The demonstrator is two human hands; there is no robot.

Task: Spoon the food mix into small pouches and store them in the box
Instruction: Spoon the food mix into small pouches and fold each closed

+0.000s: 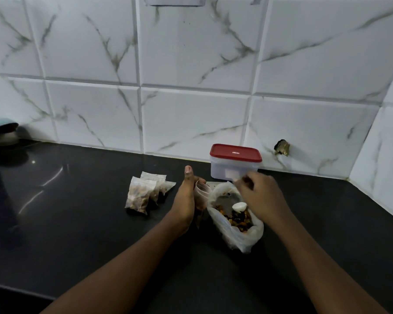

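My left hand (186, 198) holds a small clear pouch (202, 196) upright on the black counter, thumb raised, mouth of the pouch open. My right hand (259, 193) grips the handle of a white plastic spoon (239, 206) whose bowl dips into a large clear bag of brown and orange food mix (236, 220). Three filled small pouches (145, 192) lie in a pile to the left. A clear box with a red lid (235, 162), closed, stands by the wall behind my right hand.
The black countertop (89, 211) runs to a white marble-tiled wall (191, 109) at the back and right. A teal and dark appliance (1, 132) sits at the far left. The counter's front edge lies at the lower left.
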